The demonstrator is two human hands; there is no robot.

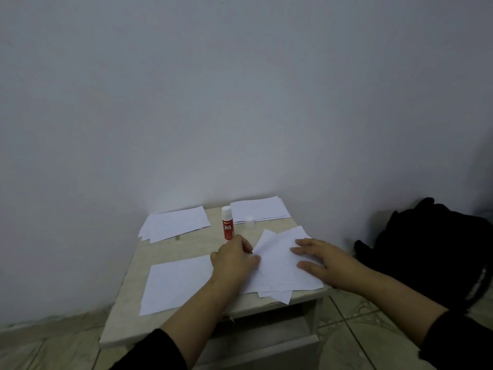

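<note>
Both hands were bare: left hand (234, 260), right hand (322, 263). The left forearm (197, 311) and right forearm (386, 297) were also uncovered from the wrist back. The left sleeve (157, 353) was black matte fabric with a soft rounded cuff edge, at 7 o'clock in frame. The right sleeve (458, 340) was the same black fabric, at 4 o'clock, its cuff edge curving across the arm. Fabric detail was too dark to resolve.

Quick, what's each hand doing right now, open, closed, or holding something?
Left hand: fingers curled, pinching the left edge of the loose sheets.
Right hand: open, fingers straight, pressing flat on the same sheets.
</note>
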